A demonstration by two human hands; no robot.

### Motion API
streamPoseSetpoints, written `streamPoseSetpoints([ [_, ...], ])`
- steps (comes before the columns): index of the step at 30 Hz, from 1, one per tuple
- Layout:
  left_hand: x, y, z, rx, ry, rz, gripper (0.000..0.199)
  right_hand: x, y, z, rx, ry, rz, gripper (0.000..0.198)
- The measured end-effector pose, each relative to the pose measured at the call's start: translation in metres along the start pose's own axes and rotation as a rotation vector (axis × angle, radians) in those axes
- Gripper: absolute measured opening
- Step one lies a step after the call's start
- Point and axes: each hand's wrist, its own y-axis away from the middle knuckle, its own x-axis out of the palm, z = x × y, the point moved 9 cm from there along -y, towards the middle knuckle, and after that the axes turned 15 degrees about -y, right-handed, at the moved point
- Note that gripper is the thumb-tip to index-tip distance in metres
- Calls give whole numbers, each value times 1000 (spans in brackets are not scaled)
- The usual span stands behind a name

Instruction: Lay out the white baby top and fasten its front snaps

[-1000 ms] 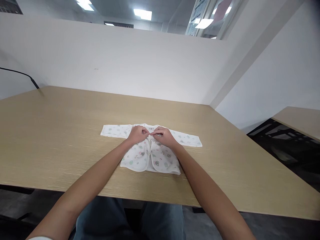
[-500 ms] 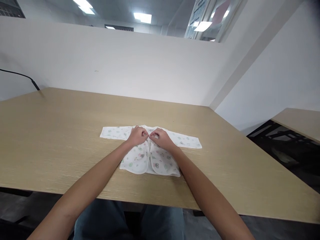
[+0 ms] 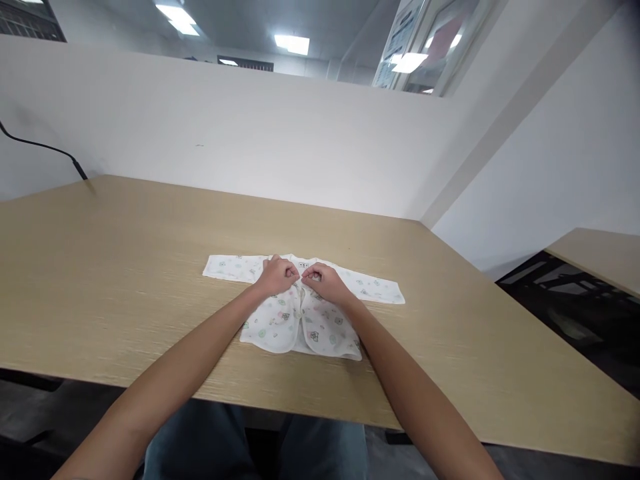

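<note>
Nearest are the legs in blue jeans (image 3: 323, 447), tucked by the near edge of the counter (image 3: 150, 267), on this side of the little white shirt (image 3: 273, 323). The shirt lies flat on the counter, with a strip of wood between its bottom hem and that near edge. It is longest from side to side, from one sleeve (image 3: 235, 267) to the other sleeve (image 3: 380, 288), and its front slit runs from the neck down toward the person. At the shirt's bottom the two front flaps stand a bit apart. The left hand (image 3: 279, 275) is left of the shirt's slit and the right hand (image 3: 327, 283) is right of it, both up by the neck, fingertips almost meeting. Each grip looks pinched on the shirt's front edge; I can't tell if a tiny button is in there. Neither hand looks clearly nearer the slit. Just past the hands is the shirt's neck tag (image 3: 303, 265). The counter goes on wide to both sides of the shirt, and behind it up to a white wall (image 3: 275, 133). A black cord (image 3: 45, 145) is far behind the shirt, off to its left
</note>
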Motion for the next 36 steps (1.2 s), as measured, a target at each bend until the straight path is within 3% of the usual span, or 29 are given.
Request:
streamPoseSetpoints([
  [14, -11, 6, -8, 44, -7, -74, 12, 4, 2, 17, -126, -1, 23, 10],
  [36, -11, 7, -8, 25, -14, -73, 7, 6, 2, 13, -121, -25, 30, 9],
])
